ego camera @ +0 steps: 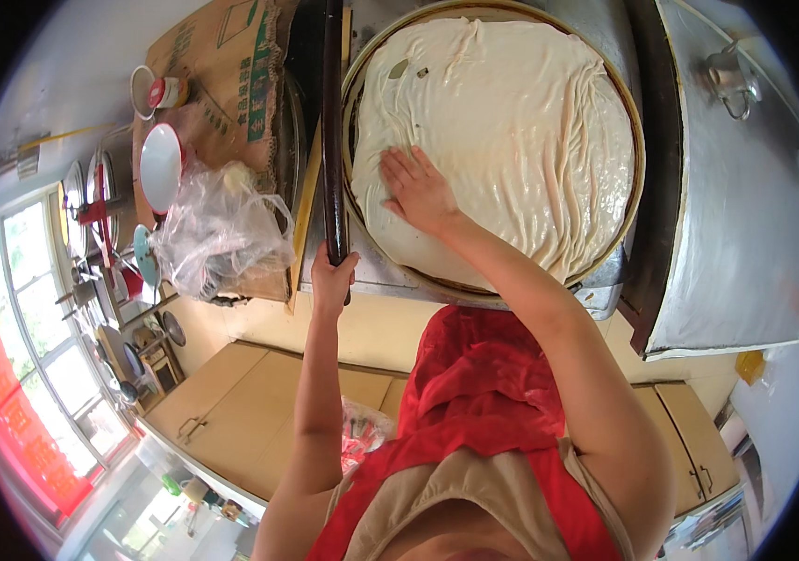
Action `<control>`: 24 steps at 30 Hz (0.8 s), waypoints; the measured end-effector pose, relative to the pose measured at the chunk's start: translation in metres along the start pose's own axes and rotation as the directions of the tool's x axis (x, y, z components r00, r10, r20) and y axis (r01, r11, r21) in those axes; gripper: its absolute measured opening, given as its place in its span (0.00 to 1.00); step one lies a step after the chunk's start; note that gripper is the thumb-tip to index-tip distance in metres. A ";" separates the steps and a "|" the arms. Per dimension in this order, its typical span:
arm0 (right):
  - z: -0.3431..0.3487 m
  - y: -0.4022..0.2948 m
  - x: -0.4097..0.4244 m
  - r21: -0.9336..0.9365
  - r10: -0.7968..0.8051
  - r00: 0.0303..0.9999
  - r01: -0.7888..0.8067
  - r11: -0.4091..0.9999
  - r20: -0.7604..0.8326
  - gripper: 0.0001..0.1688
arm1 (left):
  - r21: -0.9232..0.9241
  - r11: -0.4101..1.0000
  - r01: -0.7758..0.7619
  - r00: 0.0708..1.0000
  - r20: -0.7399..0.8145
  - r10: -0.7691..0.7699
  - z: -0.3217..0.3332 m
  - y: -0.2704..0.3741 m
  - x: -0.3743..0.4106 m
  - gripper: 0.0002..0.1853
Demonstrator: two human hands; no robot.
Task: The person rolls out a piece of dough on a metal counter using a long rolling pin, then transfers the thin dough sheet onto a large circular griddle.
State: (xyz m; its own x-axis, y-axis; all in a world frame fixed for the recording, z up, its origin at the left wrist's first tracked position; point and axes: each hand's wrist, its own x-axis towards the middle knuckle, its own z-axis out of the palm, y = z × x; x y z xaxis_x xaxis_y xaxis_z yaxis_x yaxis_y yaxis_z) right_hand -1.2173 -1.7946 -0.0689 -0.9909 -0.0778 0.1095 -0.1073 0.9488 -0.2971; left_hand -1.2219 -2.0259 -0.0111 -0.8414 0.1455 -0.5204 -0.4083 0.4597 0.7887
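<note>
My left hand (331, 279) grips the lower end of a long, dark, glossy rod (333, 140), possibly a rolling pin, upright in the picture beside a large round pan. Flat against a thin sheet of dough (483, 119) lies my right hand (419, 191), palm down, near the dough's left side. The dough covers most of the round pan, whose rim (641, 151) shows around it. Folds and wrinkles gather along the dough's right side. Near its upper left, two small holes or dark patches (398, 69) show. What lies under the dough is hidden.
Left of the rod, a clear plastic bag (224, 235) rests on a brown printed sack (231, 84), near a white enamel bowl (160, 168) and a red-lidded jar (167, 92). A metal-topped counter (743, 203) holding a metal cup (732, 77) borders the right.
</note>
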 end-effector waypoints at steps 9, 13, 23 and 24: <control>-0.020 -0.012 -0.088 0.163 -0.131 0.987 0.145 0.976 -0.091 0.37 | -0.008 1.000 0.000 0.997 -0.073 -0.001 0.047 -0.006 -0.102 0.10; -0.080 -0.029 -0.164 0.773 0.247 0.967 -0.108 0.625 -0.065 0.40 | -0.151 0.988 0.028 0.998 0.068 -0.018 0.125 -0.014 -0.170 0.12; -0.183 0.078 -0.425 0.618 0.825 0.558 -0.678 0.397 0.083 0.45 | 0.296 0.692 -0.658 0.680 0.630 0.376 0.176 0.013 -0.216 0.26; -0.185 0.093 -0.450 0.575 0.845 0.529 -0.715 0.397 0.075 0.44 | 0.380 0.610 -0.695 0.694 0.576 0.432 0.167 0.005 -0.210 0.27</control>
State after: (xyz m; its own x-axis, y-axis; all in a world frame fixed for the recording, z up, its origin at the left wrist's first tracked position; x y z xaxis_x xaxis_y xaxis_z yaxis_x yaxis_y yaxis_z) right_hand -0.7664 -1.6151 0.0297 -0.6214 0.7376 -0.2643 0.6197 0.2563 -0.7418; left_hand -0.9883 -1.9076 0.0468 -0.5559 0.8045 -0.2092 0.4703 0.5119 0.7189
